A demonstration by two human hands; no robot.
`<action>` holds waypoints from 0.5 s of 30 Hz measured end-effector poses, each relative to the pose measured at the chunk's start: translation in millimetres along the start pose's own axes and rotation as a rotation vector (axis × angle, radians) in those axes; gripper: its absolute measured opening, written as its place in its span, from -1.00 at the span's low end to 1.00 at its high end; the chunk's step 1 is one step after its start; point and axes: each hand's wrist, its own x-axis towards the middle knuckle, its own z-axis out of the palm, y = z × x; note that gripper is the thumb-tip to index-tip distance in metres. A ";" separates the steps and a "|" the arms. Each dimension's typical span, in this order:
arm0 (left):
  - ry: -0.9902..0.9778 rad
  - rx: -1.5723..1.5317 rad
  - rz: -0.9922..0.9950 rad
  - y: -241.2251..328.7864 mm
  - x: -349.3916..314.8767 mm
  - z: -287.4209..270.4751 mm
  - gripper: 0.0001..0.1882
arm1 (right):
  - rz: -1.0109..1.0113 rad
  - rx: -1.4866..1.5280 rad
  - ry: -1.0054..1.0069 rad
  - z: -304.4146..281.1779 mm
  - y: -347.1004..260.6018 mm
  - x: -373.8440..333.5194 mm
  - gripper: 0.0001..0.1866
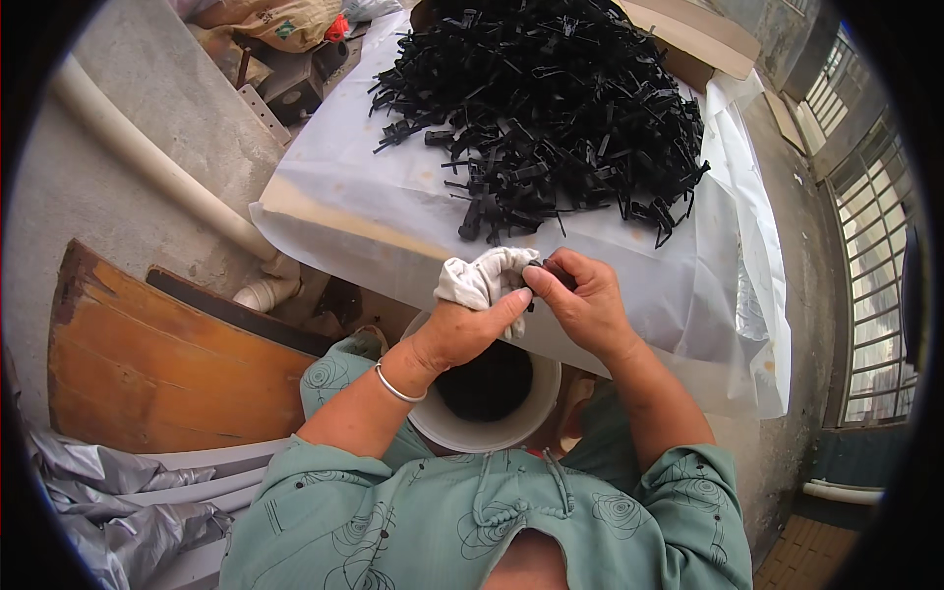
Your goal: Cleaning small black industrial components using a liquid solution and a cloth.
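Observation:
My left hand has a white cloth glove over its fingers, while its thumb is bare. It is closed on a small black plastic part, mostly hidden between the fingers. My right hand pinches the same part from the right, thumb and forefinger meeting the gloved fingers. Both hands are above the near edge of a table covered with a white plastic sheet. Beyond them lies a large heap of black plastic parts. Below, a white bucket stands between my legs, with dark contents.
An open cardboard box sits behind the heap. To the left are a pale pipe, an orange-brown wooden board and silvery sheeting. A barred window is at the right, and bags lie at the far left.

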 end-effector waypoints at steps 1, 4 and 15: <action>0.004 0.111 0.008 -0.1 -0.2 -0.8 -0.69 | 0.081 0.080 -0.081 -1.2 0.6 0.5 -0.78; 0.069 0.280 0.047 -2.8 -0.9 -4.1 -0.67 | -0.033 0.064 -0.114 -2.7 0.3 0.9 -0.73; 0.153 0.801 0.378 -10.9 -8.3 0.1 -0.63 | 0.094 0.253 -0.139 19.3 19.1 -5.2 -0.75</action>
